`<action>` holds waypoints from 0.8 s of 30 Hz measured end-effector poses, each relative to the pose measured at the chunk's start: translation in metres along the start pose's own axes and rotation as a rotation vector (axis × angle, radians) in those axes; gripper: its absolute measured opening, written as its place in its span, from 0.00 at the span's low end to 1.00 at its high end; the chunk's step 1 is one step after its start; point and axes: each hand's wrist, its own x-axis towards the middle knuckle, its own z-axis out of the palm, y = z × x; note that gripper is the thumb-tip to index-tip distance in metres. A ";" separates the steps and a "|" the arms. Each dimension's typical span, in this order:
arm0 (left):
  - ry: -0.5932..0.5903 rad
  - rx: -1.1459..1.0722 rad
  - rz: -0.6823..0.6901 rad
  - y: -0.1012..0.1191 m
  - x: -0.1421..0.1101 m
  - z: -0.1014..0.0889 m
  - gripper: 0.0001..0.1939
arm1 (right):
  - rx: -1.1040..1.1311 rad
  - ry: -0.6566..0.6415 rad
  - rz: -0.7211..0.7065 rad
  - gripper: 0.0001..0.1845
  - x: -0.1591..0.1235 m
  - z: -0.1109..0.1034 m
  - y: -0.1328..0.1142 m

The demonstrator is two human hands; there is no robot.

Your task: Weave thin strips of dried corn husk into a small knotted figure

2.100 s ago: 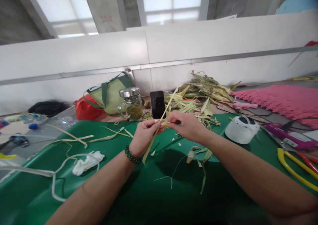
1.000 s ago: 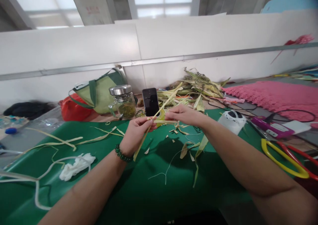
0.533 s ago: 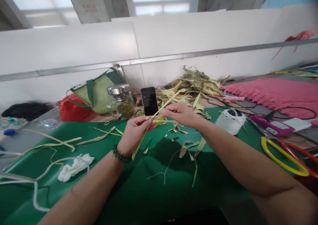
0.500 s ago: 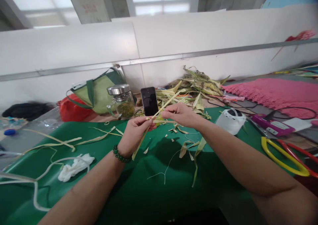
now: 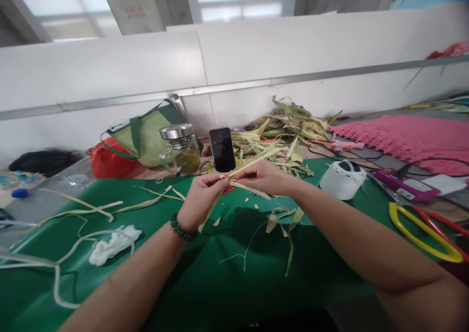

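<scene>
Since the earlier frame the right hand (image 5: 269, 177) has moved in toward the left hand (image 5: 205, 195), and the free end of the short, flat, pale husk strip (image 5: 252, 189) now slants downward. Nearest, a thin white thread (image 5: 245, 258) lies on the smooth green sheet (image 5: 227, 293), toward its near edge. Beyond it are small pale husk scraps (image 5: 217, 221), apparently trimmed or torn off.

Above mid-sheet, the left thumb and fingertips pinch that strip where it meets a long, narrow, yellow-green husk strip (image 5: 240, 169). The right fingers are gathered against the long strip; I cannot tell whether they grip it. So far the two strips seem joined only at the pinch: their ends are free, and no tie or finished piece shows. Loose pale husk strips (image 5: 144, 207) lie unused toward the sheet's far left corner, and a tangled heap of dry green-brown husks (image 5: 293, 119) past its far edge looks largely unworked.
</scene>
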 end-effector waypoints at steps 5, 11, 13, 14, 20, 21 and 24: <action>-0.022 -0.033 -0.006 0.001 0.002 0.001 0.12 | -0.083 0.056 -0.048 0.14 -0.002 -0.001 0.000; -0.052 -0.044 -0.061 0.003 0.002 0.000 0.12 | -0.304 0.131 0.028 0.15 0.000 -0.004 -0.004; -0.071 -0.050 -0.095 0.003 0.002 -0.001 0.11 | -0.356 0.147 0.037 0.13 -0.001 -0.005 -0.007; -0.081 -0.050 -0.113 0.003 0.002 -0.002 0.11 | -0.371 0.159 0.037 0.12 -0.001 -0.005 -0.008; -0.166 -0.066 -0.258 0.004 0.001 -0.002 0.13 | -0.402 0.242 0.068 0.10 0.000 -0.003 -0.009; -0.177 -0.080 -0.270 0.004 0.002 -0.003 0.13 | -0.401 0.246 0.075 0.11 0.001 -0.003 -0.008; -0.183 -0.100 -0.291 0.005 0.002 -0.004 0.12 | -0.385 0.241 0.082 0.11 0.002 -0.002 -0.006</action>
